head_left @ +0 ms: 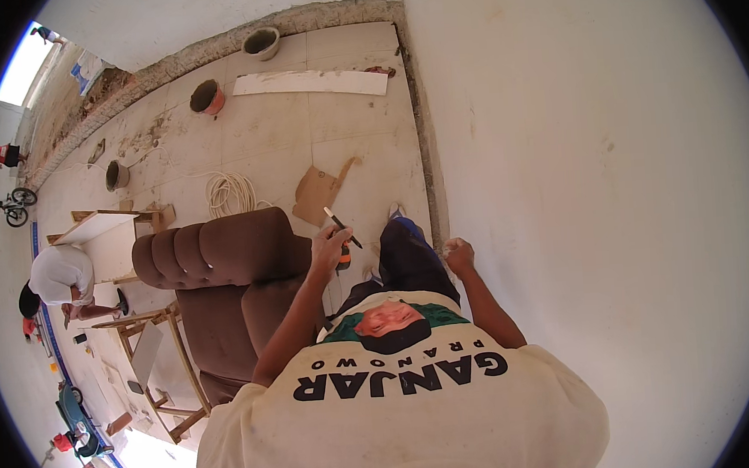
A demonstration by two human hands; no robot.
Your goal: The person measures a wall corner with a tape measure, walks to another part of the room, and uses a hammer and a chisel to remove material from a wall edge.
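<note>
My left hand [329, 247] is closed around a slim black marker [343, 228] with a white end, which points up and away from me. Just beneath those fingers shows a rounded orange and black tool [343, 259]; its kind is hard to make out, and I cannot tell whether the same hand grips it. My right hand [459, 254] is curled closed beside the white wall [595, 186], apart from the left one. Whatever lies inside its fingers, if anything, is hidden.
A brown sofa [213, 252] stands close on my left. Ahead on the floor lie cardboard [316, 195], coiled cable [230, 194], a long white board [310, 83] and buckets [207, 97]. Farther left, a person in white [61, 275] bends near wooden frames [179, 357].
</note>
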